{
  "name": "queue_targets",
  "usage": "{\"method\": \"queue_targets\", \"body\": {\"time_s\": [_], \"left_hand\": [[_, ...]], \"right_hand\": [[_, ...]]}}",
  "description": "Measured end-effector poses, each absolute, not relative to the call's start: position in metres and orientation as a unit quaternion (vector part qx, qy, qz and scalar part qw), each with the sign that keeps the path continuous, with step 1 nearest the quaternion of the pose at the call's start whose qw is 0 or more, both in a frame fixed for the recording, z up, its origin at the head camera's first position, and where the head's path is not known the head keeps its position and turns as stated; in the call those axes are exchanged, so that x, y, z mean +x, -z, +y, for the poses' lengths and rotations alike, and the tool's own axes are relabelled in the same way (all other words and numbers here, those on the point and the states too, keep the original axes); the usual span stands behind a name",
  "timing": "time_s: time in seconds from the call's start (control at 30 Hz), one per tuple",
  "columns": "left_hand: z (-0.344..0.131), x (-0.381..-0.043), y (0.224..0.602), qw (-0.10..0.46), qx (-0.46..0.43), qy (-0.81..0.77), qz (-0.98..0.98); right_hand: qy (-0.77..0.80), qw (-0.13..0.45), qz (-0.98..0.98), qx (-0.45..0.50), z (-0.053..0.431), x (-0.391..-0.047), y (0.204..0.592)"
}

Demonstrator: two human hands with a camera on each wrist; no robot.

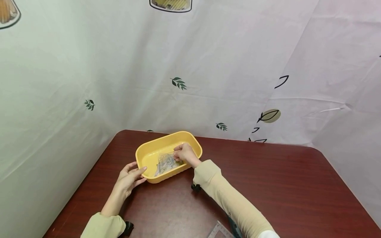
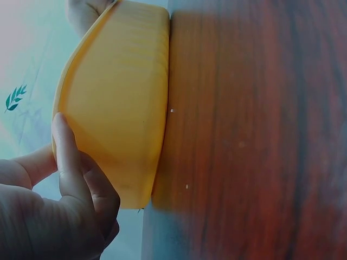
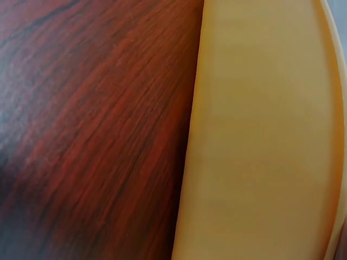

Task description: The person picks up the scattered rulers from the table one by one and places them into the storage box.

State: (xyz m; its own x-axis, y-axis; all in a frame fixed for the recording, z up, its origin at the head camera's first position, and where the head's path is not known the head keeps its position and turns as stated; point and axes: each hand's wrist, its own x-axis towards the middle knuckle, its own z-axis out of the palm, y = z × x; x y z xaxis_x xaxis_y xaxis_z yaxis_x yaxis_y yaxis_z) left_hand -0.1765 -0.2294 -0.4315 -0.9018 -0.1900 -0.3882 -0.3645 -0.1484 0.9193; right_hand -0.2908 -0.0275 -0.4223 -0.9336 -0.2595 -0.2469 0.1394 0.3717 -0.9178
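Note:
A yellow plastic basin with rounded corners stands at the back left of the table. My left hand grips its left end, thumb over the rim and fingers along the outer wall. The left wrist view shows that hand against the basin's side. Inside the basin lie clear plastic packets with greyish contents too small to make out. Reaching over the near rim, my right hand pinches a packet at its right end with curled fingers. Only the basin's outer wall fills the right wrist view; the packets are hidden there.
The dark red wooden table extends to the right. Near its front edge lies a clear ruler-like piece, beside a dark object partly under the right forearm. A white patterned cloth hangs behind the table.

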Motion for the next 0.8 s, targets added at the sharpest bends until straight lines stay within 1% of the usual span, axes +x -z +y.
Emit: {"method": "queue_targets", "body": {"time_s": [0.47, 0.7, 0.8], "left_hand": [[-0.227, -0.175, 0.430, 0.056, -0.214, -0.727, 0.650], [-0.227, -0.173, 0.430, 0.054, -0.212, -0.727, 0.650], [-0.227, -0.172, 0.431, 0.055, -0.213, -0.728, 0.649]], "right_hand": [[0.525, 0.147, 0.837, -0.046, -0.027, -0.290, 0.423], [0.490, 0.111, 0.860, -0.092, -0.021, -0.285, 0.417], [0.494, 0.110, 0.856, -0.110, -0.018, -0.282, 0.414]]}}
